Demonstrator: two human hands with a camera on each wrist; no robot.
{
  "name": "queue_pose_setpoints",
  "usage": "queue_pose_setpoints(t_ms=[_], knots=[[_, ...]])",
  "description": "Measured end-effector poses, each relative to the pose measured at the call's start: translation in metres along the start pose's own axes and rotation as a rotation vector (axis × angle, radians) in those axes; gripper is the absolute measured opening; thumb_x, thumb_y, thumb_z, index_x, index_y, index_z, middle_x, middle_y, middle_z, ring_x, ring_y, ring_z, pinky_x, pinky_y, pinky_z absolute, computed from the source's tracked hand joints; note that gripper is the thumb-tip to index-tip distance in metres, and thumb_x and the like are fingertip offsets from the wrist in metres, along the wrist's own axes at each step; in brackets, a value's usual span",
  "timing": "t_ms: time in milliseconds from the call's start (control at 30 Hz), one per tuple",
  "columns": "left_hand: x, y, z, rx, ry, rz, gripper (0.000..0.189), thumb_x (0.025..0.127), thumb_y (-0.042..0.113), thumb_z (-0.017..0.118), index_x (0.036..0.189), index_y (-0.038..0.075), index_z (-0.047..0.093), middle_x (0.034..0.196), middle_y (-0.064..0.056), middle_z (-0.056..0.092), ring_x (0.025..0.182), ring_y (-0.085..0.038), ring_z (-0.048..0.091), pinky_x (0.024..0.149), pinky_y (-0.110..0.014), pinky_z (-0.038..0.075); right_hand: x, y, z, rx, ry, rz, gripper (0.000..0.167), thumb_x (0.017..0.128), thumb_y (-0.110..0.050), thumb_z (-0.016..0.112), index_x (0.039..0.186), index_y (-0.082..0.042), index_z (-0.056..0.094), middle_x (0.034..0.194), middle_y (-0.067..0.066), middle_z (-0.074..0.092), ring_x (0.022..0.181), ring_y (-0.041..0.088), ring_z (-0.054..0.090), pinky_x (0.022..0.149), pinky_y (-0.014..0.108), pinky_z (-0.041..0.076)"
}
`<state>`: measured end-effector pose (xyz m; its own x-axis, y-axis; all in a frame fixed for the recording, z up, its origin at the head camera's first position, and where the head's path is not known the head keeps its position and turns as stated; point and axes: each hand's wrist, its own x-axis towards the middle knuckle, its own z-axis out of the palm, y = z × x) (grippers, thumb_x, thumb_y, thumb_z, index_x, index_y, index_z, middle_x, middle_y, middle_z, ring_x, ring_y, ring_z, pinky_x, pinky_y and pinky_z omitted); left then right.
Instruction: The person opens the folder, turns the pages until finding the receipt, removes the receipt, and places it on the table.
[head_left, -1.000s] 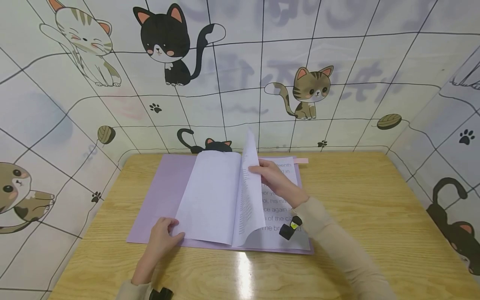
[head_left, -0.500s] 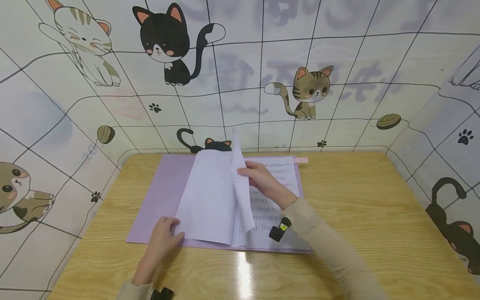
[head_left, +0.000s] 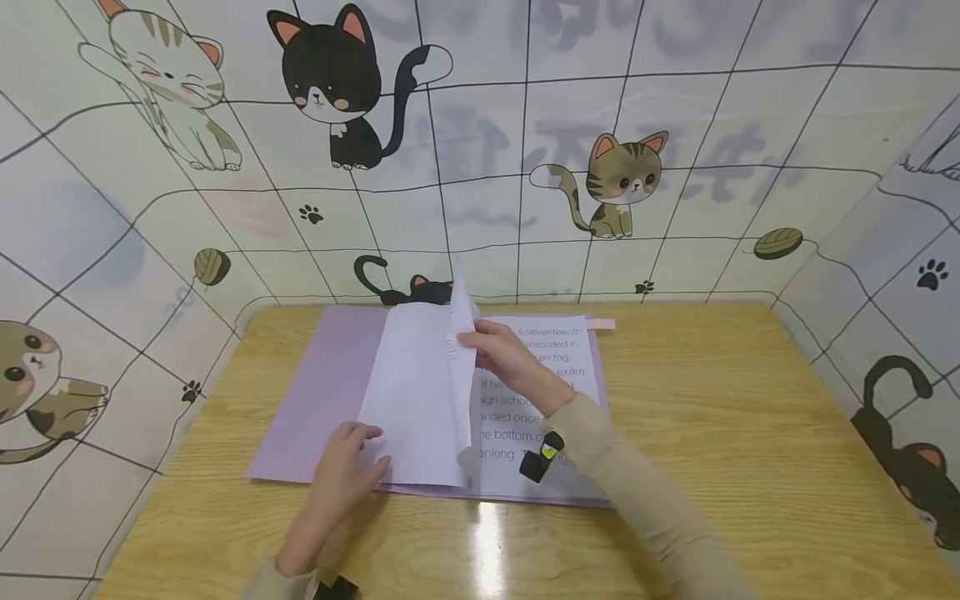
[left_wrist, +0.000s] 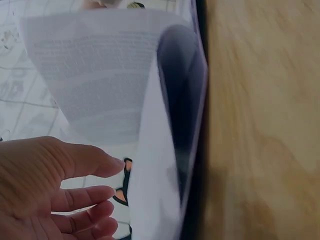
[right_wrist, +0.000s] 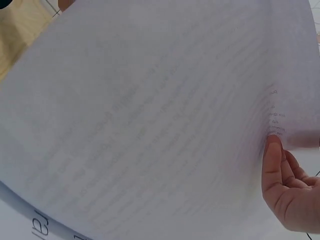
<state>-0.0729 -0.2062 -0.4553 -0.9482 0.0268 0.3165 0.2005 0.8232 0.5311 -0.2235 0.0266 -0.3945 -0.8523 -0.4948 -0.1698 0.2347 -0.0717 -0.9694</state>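
A purple folder (head_left: pixel 311 400) lies spread on the wooden counter (head_left: pixel 720 417), with white pages resting on it. Near the middle, a raised sheet (head_left: pixel 462 392) stands up and curves, its top rising past the folder's far edge. The right hand (head_left: pixel 510 358) reaches across the printed page and pinches this sheet by its free side, thumb on one face and fingers on the other, in the upper half of its height. Rows of small print show on the sheet beside the thumb, and fainter lines show through the paper in the right wrist view. To the left lies a blank white page (head_left: pixel 405 400), with a strip of the purple cover bare beyond it. The left hand (head_left: pixel 341 471) is at that page's near left corner, its thumb held apart from loosely bent fingers that grip nothing; whether a fingertip touches the paper cannot be told. To the right lies the printed page (head_left: pixel 543 433) in large grey type, partly hidden by the right arm, with "seventeenth" readable near its top. A pink tab (head_left: pixel 602 324) sticks out past the folder's far right corner. Behind the counter stands a white backdrop (head_left: pixel 487 217) with black grid lines and cartoon cats.
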Motion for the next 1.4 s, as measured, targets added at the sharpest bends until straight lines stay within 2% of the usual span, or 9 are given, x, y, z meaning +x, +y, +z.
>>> queue_pose_setpoints(t_ms=[133,300,533,700,833,1000,1200,1400], knots=[[0.001,0.013,0.000,-0.048,0.074,0.126,0.035,0.062,-0.003,0.079,0.094,-0.002,0.064,0.091,-0.008,0.056,0.077,-0.018,0.051,0.064,-0.031,0.045,0.003,0.001,0.005,0.026,0.003,-0.002,0.043,0.090,-0.011,0.055,0.130,0.001,0.049,0.118,0.013,0.060,0.095,0.016,0.060,0.092,0.035,0.044],[0.001,0.032,-0.004,-0.137,0.136,0.255,0.038,0.059,-0.006,0.080,0.094,-0.001,0.064,0.092,-0.008,0.058,0.075,-0.020,0.053,0.064,-0.029,0.047,0.007,0.003,0.012,0.039,0.020,-0.001,0.043,0.090,-0.011,0.056,0.130,0.001,0.048,0.121,0.016,0.058,0.094,0.016,0.061,0.093,0.036,0.045],[0.000,0.052,-0.012,-0.213,0.183,0.348,0.037,0.062,-0.006,0.076,0.096,0.001,0.064,0.093,-0.006,0.058,0.074,-0.018,0.053,0.063,-0.031,0.048,0.012,0.006,0.021,0.036,0.049,-0.001,0.040,0.089,-0.011,0.058,0.127,0.001,0.051,0.117,0.014,0.060,0.093,0.018,0.061,0.090,0.035,0.047],[-0.001,0.061,-0.018,-0.237,0.214,0.370,0.042,0.061,-0.006,0.073,0.100,0.000,0.061,0.098,-0.006,0.057,0.079,-0.013,0.051,0.066,-0.028,0.048,0.015,0.008,0.027,0.038,0.066,-0.002,0.039,0.088,-0.011,0.059,0.125,0.001,0.051,0.115,0.013,0.060,0.091,0.018,0.061,0.090,0.036,0.047],[-0.001,0.068,-0.019,-0.272,0.231,0.358,0.047,0.060,-0.005,0.073,0.104,-0.001,0.058,0.101,-0.006,0.057,0.081,-0.015,0.052,0.070,-0.026,0.048,0.018,0.009,0.032,0.058,0.076,-0.009,0.038,0.088,-0.010,0.059,0.123,0.004,0.051,0.113,0.014,0.060,0.088,0.017,0.061,0.088,0.035,0.048],[0.002,0.073,-0.016,-0.270,0.277,0.321,0.045,0.061,-0.006,0.073,0.103,-0.003,0.056,0.096,-0.007,0.057,0.077,-0.017,0.055,0.069,-0.022,0.049,0.020,0.012,0.037,0.075,0.071,-0.018,0.038,0.089,-0.009,0.057,0.123,0.006,0.050,0.111,0.014,0.060,0.087,0.015,0.061,0.087,0.034,0.048],[0.004,0.072,-0.011,-0.228,0.313,0.273,0.042,0.062,-0.017,0.067,0.101,-0.006,0.054,0.092,-0.011,0.056,0.070,-0.013,0.053,0.064,-0.017,0.048,0.019,0.013,0.041,0.077,0.067,-0.018,0.039,0.089,-0.011,0.057,0.124,0.006,0.050,0.111,0.014,0.059,0.087,0.015,0.060,0.086,0.032,0.049],[0.005,0.064,-0.007,-0.212,0.314,0.265,0.047,0.057,-0.024,0.063,0.100,-0.008,0.051,0.092,-0.014,0.055,0.066,-0.015,0.053,0.060,-0.017,0.046,0.019,0.013,0.044,0.095,0.069,-0.012,0.039,0.088,-0.009,0.058,0.123,0.007,0.050,0.107,0.013,0.059,0.085,0.014,0.060,0.086,0.032,0.049]])
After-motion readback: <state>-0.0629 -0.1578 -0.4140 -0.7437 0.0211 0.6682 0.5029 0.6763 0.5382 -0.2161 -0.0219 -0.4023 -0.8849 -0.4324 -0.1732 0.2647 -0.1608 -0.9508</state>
